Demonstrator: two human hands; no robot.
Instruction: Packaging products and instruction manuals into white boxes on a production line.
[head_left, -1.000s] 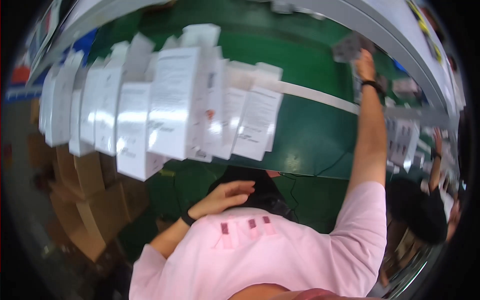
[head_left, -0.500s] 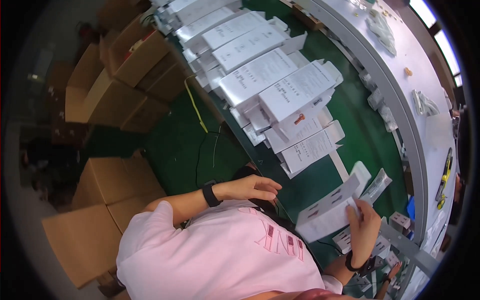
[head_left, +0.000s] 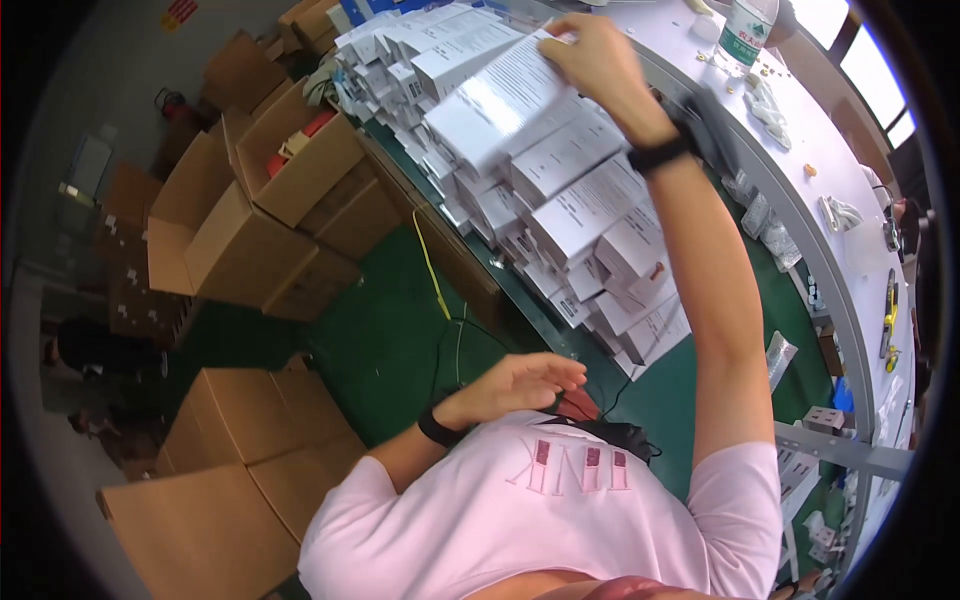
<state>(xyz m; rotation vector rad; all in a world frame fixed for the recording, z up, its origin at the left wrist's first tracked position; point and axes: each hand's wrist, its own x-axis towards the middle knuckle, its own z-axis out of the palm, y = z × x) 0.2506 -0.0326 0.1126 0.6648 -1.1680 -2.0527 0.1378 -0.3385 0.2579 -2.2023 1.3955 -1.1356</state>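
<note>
Reaching far over the table, my right hand (head_left: 598, 68) grips the far right end of a white printed carton (head_left: 492, 105). The carton is over a stack of similar white boxes (head_left: 570, 150), and it hides part of them. I cannot tell whether it rests on them. My left hand (head_left: 522, 385) hovers near my waist, at the table's near edge, with its fingers stretched out and nothing in them. Between the hands lie the nearer boxes (head_left: 590, 205), piled in several layers with printed faces up.
Large brown cartons (head_left: 230, 440) stand on the floor at left, with an open one (head_left: 300, 150) behind. A raised white shelf (head_left: 800, 110) along the right carries a plastic bottle (head_left: 745, 35) and a yellow cutter knife (head_left: 890, 315). A yellow cord (head_left: 430, 265) hangs beside the table.
My right hand has carried a white carton from the lower right up to the far part of the stack. My left hand has stayed near my waist, fingers still outstretched.
</note>
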